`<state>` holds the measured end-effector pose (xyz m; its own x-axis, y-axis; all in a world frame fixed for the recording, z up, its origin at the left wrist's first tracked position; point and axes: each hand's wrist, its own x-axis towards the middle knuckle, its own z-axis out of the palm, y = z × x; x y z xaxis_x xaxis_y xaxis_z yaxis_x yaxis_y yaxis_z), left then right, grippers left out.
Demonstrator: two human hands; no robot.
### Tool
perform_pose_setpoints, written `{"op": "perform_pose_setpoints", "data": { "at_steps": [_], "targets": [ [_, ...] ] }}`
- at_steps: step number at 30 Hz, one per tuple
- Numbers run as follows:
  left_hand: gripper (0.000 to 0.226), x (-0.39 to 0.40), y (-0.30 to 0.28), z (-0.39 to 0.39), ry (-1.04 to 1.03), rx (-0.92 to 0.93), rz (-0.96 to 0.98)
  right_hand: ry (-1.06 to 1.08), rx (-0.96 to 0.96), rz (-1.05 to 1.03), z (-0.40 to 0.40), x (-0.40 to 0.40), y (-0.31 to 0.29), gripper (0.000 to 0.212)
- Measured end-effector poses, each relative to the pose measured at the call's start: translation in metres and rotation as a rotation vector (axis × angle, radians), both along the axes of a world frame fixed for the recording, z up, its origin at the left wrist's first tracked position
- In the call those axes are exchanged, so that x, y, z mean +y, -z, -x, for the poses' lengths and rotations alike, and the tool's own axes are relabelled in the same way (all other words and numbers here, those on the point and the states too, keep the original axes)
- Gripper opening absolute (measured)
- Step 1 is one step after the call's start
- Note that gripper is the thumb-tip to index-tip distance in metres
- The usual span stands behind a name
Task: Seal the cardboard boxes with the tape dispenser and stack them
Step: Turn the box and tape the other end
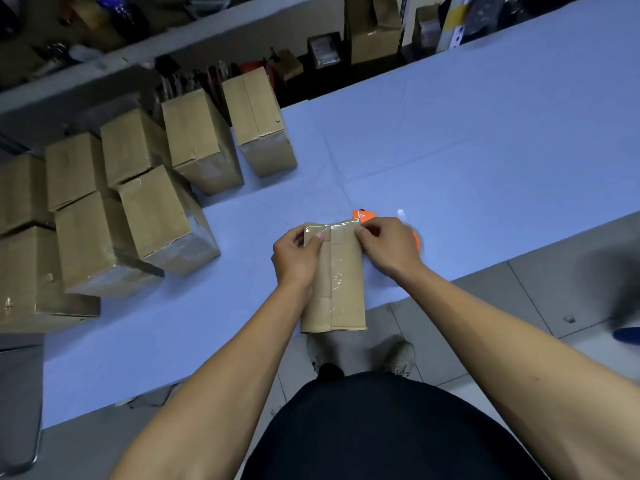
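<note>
I hold a cardboard box (341,271) at the near edge of the desk (450,150), clear tape along its seam. My left hand (296,252) grips its left side, thumb pressing the tape; my right hand (384,242) pinches the far right corner. The orange tape dispenser (367,216) lies just behind my right hand. Sealed boxes (138,202) stand stacked at the left.

A long table (450,140) with a light blue cover holds many brown boxes (156,216) at its left end and an orange tape dispenser (365,215) near the middle.
</note>
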<state>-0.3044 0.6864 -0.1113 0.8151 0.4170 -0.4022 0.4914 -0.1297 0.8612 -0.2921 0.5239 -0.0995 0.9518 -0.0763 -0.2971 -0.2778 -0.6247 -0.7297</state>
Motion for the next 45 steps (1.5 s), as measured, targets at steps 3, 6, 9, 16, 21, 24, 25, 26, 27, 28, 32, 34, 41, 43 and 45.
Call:
{"op": "perform_pose_setpoints", "data": {
  "at_steps": [3, 6, 9, 16, 21, 24, 25, 26, 27, 28, 32, 34, 41, 43, 45],
  "targets": [
    [0.015, -0.001, -0.017, -0.008, -0.028, -0.106, 0.01, 0.1, -0.058, -0.054, 0.0, 0.007, -0.018, 0.021],
    [0.01, 0.004, -0.038, -0.024, -0.055, -0.249, -0.01, 0.168, -0.164, -0.236, -0.01, 0.017, -0.035, 0.024],
    [0.012, 0.009, -0.054, -0.038, -0.096, -0.358, -0.01, 0.211, -0.273, -0.364, -0.023, 0.026, -0.048, 0.026],
    [0.039, 0.024, -0.043, -0.026, -0.084, -0.348, 0.058, 0.171, -0.261, -0.341, -0.018, 0.038, -0.038, 0.017],
    [0.033, 0.03, -0.037, -0.013, -0.151, -0.373, 0.07, 0.203, -0.245, -0.411, -0.014, 0.046, -0.034, 0.003],
    [0.027, 0.03, -0.037, -0.01, -0.149, -0.38, 0.057, 0.216, -0.256, -0.405, -0.011, 0.046, -0.038, 0.012],
    [0.024, 0.03, -0.035, -0.01, -0.156, -0.383, 0.066, 0.215, -0.258, -0.384, -0.009, 0.046, -0.038, 0.015],
    [0.018, 0.029, -0.034, -0.009, -0.166, -0.385, 0.081, 0.212, -0.256, -0.362, -0.008, 0.046, -0.037, 0.017],
    [0.016, 0.029, -0.034, -0.008, -0.173, -0.386, 0.095, 0.208, -0.253, -0.347, -0.006, 0.046, -0.036, 0.018],
    [0.024, 0.029, -0.034, -0.008, -0.178, -0.384, 0.089, 0.207, -0.249, -0.341, -0.005, 0.046, -0.035, 0.019],
    [0.03, 0.027, -0.028, -0.004, -0.21, -0.341, 0.047, 0.206, -0.219, -0.304, -0.002, 0.049, -0.032, 0.021],
    [0.024, 0.023, -0.024, 0.0, -0.208, -0.329, -0.005, 0.203, -0.213, -0.284, 0.0, 0.049, -0.03, 0.022],
    [0.029, 0.023, -0.015, 0.011, -0.222, -0.349, 0.013, 0.283, -0.144, -0.415, 0.006, 0.044, -0.022, 0.022],
    [0.029, 0.025, -0.012, 0.009, -0.202, -0.32, 0.075, 0.279, -0.099, -0.492, 0.004, 0.039, -0.019, 0.02],
    [0.03, 0.026, -0.011, 0.007, -0.175, -0.269, 0.137, 0.259, -0.086, -0.499, 0.002, 0.04, -0.019, 0.017]
  ]
}}
